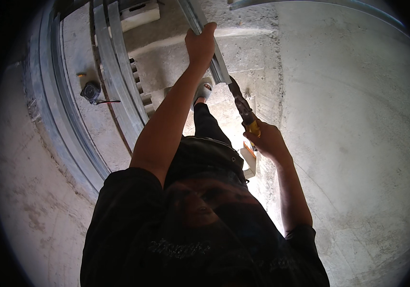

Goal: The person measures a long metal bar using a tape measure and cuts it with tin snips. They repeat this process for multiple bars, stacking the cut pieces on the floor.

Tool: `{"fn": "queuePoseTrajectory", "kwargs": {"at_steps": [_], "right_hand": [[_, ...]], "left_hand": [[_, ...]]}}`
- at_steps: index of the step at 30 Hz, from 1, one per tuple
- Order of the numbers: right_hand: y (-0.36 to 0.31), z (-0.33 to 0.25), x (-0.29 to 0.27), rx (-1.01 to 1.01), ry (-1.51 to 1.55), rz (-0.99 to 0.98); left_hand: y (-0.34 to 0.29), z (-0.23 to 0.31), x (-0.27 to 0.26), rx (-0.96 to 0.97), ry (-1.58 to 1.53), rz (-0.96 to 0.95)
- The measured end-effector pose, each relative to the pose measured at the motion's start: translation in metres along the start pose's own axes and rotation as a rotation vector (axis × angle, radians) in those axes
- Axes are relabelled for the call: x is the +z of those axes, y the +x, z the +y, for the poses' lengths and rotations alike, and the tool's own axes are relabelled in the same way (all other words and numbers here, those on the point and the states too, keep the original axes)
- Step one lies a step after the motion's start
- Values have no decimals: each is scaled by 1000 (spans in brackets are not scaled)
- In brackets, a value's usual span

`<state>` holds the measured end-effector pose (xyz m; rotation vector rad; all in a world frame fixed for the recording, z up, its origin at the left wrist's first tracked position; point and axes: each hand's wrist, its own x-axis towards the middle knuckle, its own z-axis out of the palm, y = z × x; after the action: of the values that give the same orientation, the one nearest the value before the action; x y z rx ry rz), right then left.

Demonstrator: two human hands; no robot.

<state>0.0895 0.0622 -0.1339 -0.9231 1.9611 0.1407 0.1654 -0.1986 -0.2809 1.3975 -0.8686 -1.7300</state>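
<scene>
— What does the left hand [200, 45] have?
— It is clenched around a galvanized metal channel [219, 67], which runs from the far side down toward the person, its near end just in front of the body.

— And the right hand [268, 142]?
— Wrapped around the yellow grip of a pair of snips [244, 111]. Their dark head points away from the person and meets the channel's near end; whether the blades bite into the metal, I cannot tell.

— What is near those two?
— Below the channel, a foot in a grey slipper [204, 91] stands on the concrete. Nearer, below the right hand, there is a pale box [249, 165], partly hidden.

— Further left?
— A pair of long metal profiles [114, 62] lies side by side. Left of them, on a pale surface, sits a dark tape measure [90, 91], with a small orange piece [81, 74] just beyond it. More metal strips [54, 91] run along the far left.

— And to the right?
— A broad grey concrete floor [353, 105], with another metal strip [358, 6] at its far edge.
</scene>
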Motion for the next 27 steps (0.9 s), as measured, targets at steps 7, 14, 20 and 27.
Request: {"fn": "queuePoseTrajectory", "kwargs": {"at_steps": [7, 14, 20, 27], "right_hand": [[8, 8, -2, 36, 103, -17], [2, -1, 17, -25, 353, -98], [-19, -41, 15, -54, 466, -75], [-22, -39, 2, -61, 389, -69]], "left_hand": [[-32, -26, -38, -193, -307, -231], [-261, -68, -108, -715, -104, -679], [-277, -59, -90, -342, 132, -856], [-268, -22, -103, -249, 363, -965]]}}
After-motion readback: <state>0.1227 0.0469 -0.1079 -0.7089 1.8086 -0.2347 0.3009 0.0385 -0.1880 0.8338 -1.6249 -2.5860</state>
